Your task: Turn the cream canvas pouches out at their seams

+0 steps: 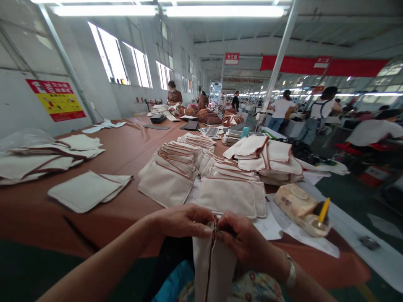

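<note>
Both my hands pinch the upper end of a cream fabric piece with brown edging, which hangs down over my lap. My left hand grips it from the left, thumb on the brown-edged seam. From the right, my right hand closes on the same end, fingers bent beside the seam; a bracelet is on that wrist. Just beyond my hands lie a row of cream pieces with brown piping and a second overlapping row. What the fingertips do inside the seam is partly hidden.
On the brown-covered table lie a loose cream pair and a cream stack at left. A higher stack stands at right, near a plastic-wrapped box with a yellow-handled tool. Several people work farther back.
</note>
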